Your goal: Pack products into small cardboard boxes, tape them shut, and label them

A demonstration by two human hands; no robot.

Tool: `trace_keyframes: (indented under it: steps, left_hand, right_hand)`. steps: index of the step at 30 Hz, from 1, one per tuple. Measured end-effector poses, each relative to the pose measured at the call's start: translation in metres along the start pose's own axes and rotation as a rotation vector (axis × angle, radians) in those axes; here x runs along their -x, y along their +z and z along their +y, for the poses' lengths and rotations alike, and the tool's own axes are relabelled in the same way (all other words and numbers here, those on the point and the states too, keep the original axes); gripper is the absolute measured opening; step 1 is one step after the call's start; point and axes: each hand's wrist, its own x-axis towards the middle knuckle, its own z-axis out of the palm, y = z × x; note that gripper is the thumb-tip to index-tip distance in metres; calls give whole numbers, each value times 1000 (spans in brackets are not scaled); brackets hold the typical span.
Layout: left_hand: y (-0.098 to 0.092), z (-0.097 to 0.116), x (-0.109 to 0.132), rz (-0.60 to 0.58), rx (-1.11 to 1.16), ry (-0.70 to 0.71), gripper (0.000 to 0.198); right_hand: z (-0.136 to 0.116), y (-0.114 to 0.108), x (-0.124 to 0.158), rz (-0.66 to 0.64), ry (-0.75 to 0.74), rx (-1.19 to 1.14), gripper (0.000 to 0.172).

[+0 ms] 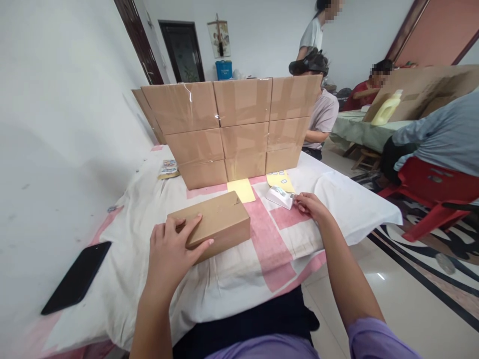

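Note:
A closed brown cardboard box (220, 214) lies on the cloth-covered table in front of me. My left hand (175, 239) grips its left end, fingers over the top and thumb along the near side. To the right of the box, a white tape dispenser (279, 197) rests on the cloth. The fingers of my right hand (309, 205) are pinched together at the dispenser's right end; whether they also hold a strip of tape is too small to tell.
Stacked cardboard boxes (243, 129) form a wall across the table. Before it lie yellow paper (241, 190) and a printed yellow sheet (280, 180). A black phone (77, 276) lies at the left. Several people sit or stand beyond; a red chair (437, 187) stands right.

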Motion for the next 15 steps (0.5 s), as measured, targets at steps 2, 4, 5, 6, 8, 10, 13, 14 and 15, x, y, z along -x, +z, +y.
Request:
trace_keyframes:
  steps: [2,4,5,6,8,10,13,14,15]
  left_hand:
    - [0,0,0,4,-9,3,59]
    - [0,0,0,8,-13,1,59]
    - [0,0,0,9,-12,0,59]
    - [1,0,0,9,-9,-1,59]
    - [1,0,0,7,-4,-7,60]
    - [2,-1,0,0,-8,-14,60]
    - [2,-2,0,-8,-22,-14,60]
    - [2,-2,-1,-8,-22,-10,60]
    - [2,-2,-1,-7,-20,-6,60]
  right_hand:
    - [0,0,-1,-7,12,2,32]
    - [0,-1,-2,-23,23,0,31]
    - [0,-2,-2,-33,27,-3,31]
    - [0,-3,-3,-42,30,-8,31]
    - [2,-5,-4,-55,39,-26,33]
    - [3,-7,-7,-59,51,-53,36]
    - [6,-8,-11,-59,67,-95,38]
    - [6,-8,-12,-58,72,-105,38]
    - [6,-8,-13,-58,77,-114,37]
